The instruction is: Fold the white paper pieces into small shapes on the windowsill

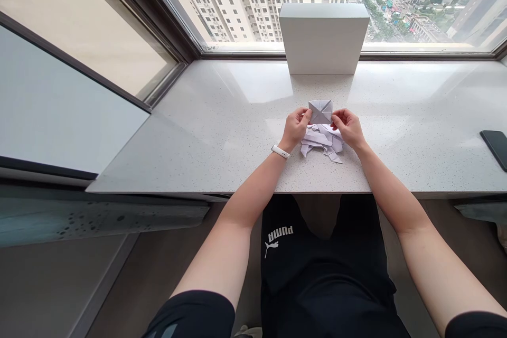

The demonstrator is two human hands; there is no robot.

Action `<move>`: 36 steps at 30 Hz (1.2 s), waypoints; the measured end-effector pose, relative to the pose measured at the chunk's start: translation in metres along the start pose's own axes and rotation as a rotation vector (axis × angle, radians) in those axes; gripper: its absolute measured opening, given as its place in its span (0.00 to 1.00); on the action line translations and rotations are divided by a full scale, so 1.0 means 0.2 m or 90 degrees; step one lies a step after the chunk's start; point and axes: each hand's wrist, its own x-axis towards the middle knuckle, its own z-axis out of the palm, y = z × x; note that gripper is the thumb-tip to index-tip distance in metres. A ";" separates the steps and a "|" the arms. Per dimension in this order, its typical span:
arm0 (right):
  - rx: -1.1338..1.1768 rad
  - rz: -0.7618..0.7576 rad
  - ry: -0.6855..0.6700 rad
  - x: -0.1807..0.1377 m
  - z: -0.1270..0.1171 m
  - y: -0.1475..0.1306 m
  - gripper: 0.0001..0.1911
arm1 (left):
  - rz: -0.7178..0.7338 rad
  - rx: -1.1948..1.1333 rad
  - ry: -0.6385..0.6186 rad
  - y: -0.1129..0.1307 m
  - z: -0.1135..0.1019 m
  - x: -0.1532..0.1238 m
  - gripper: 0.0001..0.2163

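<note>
Folded paper square (pixel 320 111) held upright above the table (pixel 222 132), near the middle of its front edge. Left hand (pixel 295 128) pinches its left side; right hand (pixel 347 125) pinches its right side. Pile of folded paper pieces (pixel 321 142) lies directly beneath. White box (pixel 324 38) at back edge; phone (pixel 496 148) at right edge.
</note>
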 end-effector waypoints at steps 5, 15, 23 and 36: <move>-0.003 0.000 -0.006 0.00 0.00 -0.01 0.35 | 0.012 0.027 -0.001 0.01 -0.01 0.00 0.25; -0.011 -0.005 -0.011 0.00 0.00 -0.01 0.34 | -0.043 -0.045 -0.007 -0.01 -0.02 0.01 0.23; -0.283 -0.120 -0.071 -0.04 -0.08 -0.06 0.16 | -0.088 -0.062 0.111 -0.10 -0.10 0.09 0.15; -0.296 -0.030 -0.102 -0.05 -0.10 -0.05 0.06 | -0.096 -0.094 0.182 -0.16 -0.15 0.14 0.16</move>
